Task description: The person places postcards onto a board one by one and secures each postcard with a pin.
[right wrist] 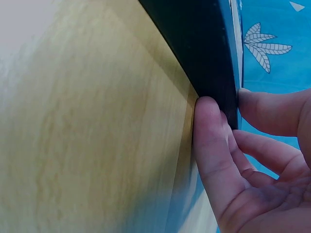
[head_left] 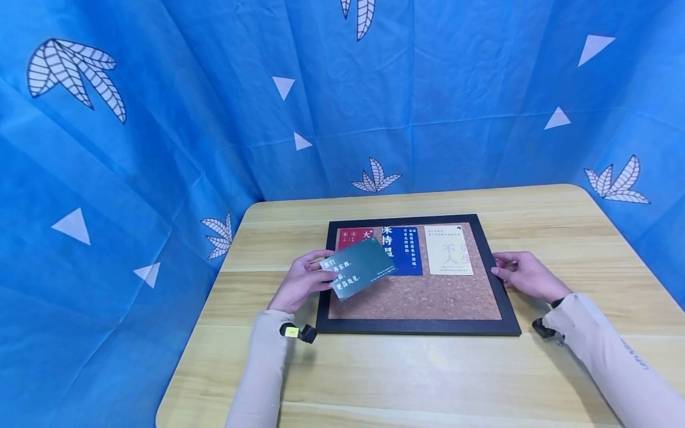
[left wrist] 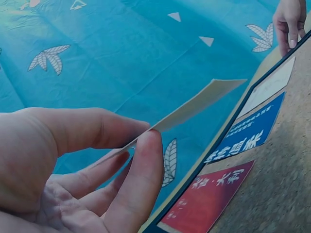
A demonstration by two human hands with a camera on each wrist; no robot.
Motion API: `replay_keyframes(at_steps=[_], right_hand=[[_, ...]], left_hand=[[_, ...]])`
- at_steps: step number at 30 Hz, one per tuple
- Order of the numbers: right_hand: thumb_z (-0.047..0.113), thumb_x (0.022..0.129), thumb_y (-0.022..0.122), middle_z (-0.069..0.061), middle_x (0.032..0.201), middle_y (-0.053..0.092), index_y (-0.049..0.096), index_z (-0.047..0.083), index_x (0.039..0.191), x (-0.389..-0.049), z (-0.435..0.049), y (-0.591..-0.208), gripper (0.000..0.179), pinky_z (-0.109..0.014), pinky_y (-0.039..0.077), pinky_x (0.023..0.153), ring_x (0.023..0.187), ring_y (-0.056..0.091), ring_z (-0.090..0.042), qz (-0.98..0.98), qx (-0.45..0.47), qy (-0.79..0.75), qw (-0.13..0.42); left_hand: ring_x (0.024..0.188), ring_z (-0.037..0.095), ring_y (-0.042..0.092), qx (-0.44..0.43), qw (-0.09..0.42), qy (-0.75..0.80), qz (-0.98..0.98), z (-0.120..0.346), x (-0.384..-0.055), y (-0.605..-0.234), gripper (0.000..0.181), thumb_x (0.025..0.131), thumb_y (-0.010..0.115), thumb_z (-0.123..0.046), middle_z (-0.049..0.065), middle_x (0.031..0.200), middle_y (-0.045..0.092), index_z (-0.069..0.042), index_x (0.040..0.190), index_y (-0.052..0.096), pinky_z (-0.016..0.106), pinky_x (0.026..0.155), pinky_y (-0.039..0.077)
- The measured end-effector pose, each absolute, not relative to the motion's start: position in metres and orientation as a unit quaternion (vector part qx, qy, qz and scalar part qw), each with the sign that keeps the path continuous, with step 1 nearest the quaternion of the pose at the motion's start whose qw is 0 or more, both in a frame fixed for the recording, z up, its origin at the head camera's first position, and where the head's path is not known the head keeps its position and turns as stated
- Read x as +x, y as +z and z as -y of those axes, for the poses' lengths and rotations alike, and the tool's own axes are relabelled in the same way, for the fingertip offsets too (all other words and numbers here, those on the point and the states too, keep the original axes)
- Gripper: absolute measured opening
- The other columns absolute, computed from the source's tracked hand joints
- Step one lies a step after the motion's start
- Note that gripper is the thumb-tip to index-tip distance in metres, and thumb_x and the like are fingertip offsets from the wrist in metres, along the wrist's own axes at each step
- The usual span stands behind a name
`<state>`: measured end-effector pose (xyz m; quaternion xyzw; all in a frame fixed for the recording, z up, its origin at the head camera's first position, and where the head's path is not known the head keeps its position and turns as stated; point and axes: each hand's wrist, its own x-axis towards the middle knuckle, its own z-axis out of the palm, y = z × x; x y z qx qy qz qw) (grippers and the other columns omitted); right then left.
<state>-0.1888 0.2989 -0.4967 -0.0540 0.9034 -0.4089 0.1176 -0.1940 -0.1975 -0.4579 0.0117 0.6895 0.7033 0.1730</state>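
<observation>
My left hand (head_left: 304,280) pinches a dark green card (head_left: 369,265) with white lettering between thumb and fingers. The card is tilted above the left part of a black-framed cork board (head_left: 412,303). In the left wrist view the card (left wrist: 194,104) is seen nearly edge-on. At the board's right side, my right hand (head_left: 527,274) grips the black frame (right wrist: 204,48), thumb on one face and fingers on the other. A red card (head_left: 350,233), a blue card (head_left: 409,252) and a cream card (head_left: 448,252) lie in a row along the board's upper part. The green card partly covers the red and blue ones.
The board rests on a light wooden table (head_left: 407,380) with rounded corners. Behind and to the left hangs a blue curtain (head_left: 342,101) with leaf and triangle prints. Each wrist wears a black strap with a small device.
</observation>
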Motion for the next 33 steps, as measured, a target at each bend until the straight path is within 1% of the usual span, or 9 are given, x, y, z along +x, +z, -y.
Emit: replay_keyframes(at_steps=[7, 12, 15, 19, 25, 30, 33], right_hand=[[0.01, 0.104, 0.059, -0.031, 0.115, 0.063, 0.038, -0.023, 0.145, -0.189, -0.299, -0.496, 0.057, -0.028, 0.06, 0.067, 0.087, 0.067, -0.014, -0.902, -0.053, -0.411, 0.119], [0.01, 0.104, 0.059, -0.031, 0.115, 0.063, 0.039, -0.023, 0.145, -0.188, -0.299, -0.496, 0.056, -0.028, 0.06, 0.067, 0.088, 0.068, -0.015, -0.903, -0.056, -0.41, 0.116], [0.01, 0.104, 0.059, -0.031, 0.114, 0.063, 0.04, -0.023, 0.144, -0.188, -0.299, -0.496, 0.056, -0.028, 0.06, 0.067, 0.089, 0.068, -0.017, -0.903, -0.057, -0.41, 0.115], [0.009, 0.104, 0.059, -0.031, 0.115, 0.063, 0.04, -0.023, 0.144, -0.188, -0.299, -0.496, 0.055, -0.028, 0.06, 0.067, 0.089, 0.067, -0.016, -0.902, -0.056, -0.412, 0.117], [0.009, 0.103, 0.059, -0.029, 0.113, 0.063, 0.04, -0.022, 0.145, -0.189, -0.299, -0.496, 0.055, -0.028, 0.059, 0.067, 0.086, 0.066, -0.014, -0.903, -0.053, -0.41, 0.116], [0.009, 0.104, 0.059, -0.03, 0.114, 0.063, 0.04, -0.022, 0.145, -0.189, -0.299, -0.497, 0.055, -0.028, 0.06, 0.067, 0.087, 0.067, -0.015, -0.903, -0.054, -0.41, 0.117], [0.009, 0.104, 0.059, -0.029, 0.114, 0.062, 0.039, -0.022, 0.145, -0.189, -0.299, -0.498, 0.055, -0.028, 0.06, 0.067, 0.087, 0.067, -0.016, -0.904, -0.054, -0.408, 0.116]], left_hand=[[0.088, 0.016, 0.072, 0.039, 0.19, 0.688, -0.7, 0.183, -0.196, -0.46, 0.053, 0.09, 0.073, 0.002, 0.007, 0.11, 0.072, -0.005, 0.14, 0.059, 0.029, 0.075, 0.062], [0.087, 0.014, 0.073, 0.052, 0.205, 0.672, -0.709, 0.174, -0.199, -0.464, 0.052, 0.09, 0.075, -0.001, 0.005, 0.108, 0.074, -0.007, 0.139, 0.061, 0.028, 0.075, 0.062], [0.087, 0.015, 0.074, 0.053, 0.217, 0.667, -0.711, 0.17, -0.2, -0.466, 0.052, 0.09, 0.076, -0.002, 0.006, 0.11, 0.075, -0.009, 0.14, 0.061, 0.028, 0.076, 0.062], [0.088, 0.016, 0.075, 0.053, 0.225, 0.662, -0.713, 0.163, -0.201, -0.468, 0.053, 0.09, 0.076, -0.002, 0.011, 0.117, 0.075, -0.009, 0.14, 0.061, 0.029, 0.077, 0.063], [0.093, 0.018, 0.076, 0.075, 0.239, 0.642, -0.725, 0.151, -0.203, -0.471, 0.052, 0.091, 0.076, -0.004, 0.017, 0.123, 0.074, -0.011, 0.14, 0.062, 0.036, 0.084, 0.063], [0.098, 0.02, 0.077, 0.093, 0.257, 0.619, -0.736, 0.144, -0.202, -0.474, 0.049, 0.091, 0.077, -0.008, 0.013, 0.126, 0.074, -0.015, 0.139, 0.065, 0.038, 0.087, 0.062], [0.095, 0.021, 0.077, 0.092, 0.267, 0.608, -0.742, 0.14, -0.203, -0.476, 0.048, 0.091, 0.078, -0.009, 0.01, 0.123, 0.075, -0.019, 0.136, 0.067, 0.038, 0.084, 0.063]])
